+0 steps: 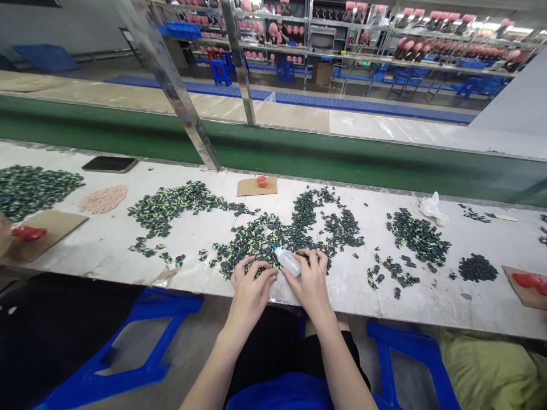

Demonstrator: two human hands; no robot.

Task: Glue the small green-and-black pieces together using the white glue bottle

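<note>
Right hand (311, 280) pinches squeeze bottle (287, 261) between thumb and fingers, over the tabletop (106, 245) near edge. Left hand (250, 286), just left of bottle, rests spread fingers on dark-green parts pile (260, 236) behind bottle

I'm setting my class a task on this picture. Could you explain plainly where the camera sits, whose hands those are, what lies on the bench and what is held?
The picture comes from a camera worn on a person's head, looking forward and down, so the two bare hands are that person's own. They work at a long white table strewn with heaps of small dark pieces, many partly light green. Further left lies a pink heap; a cardboard square carries an orange cap. Behind runs a green belt. The right hand holds a small clear bottle with a blue tip. The left hand rests its fingertips among the pieces; whether it pinches one is unclear.
</note>
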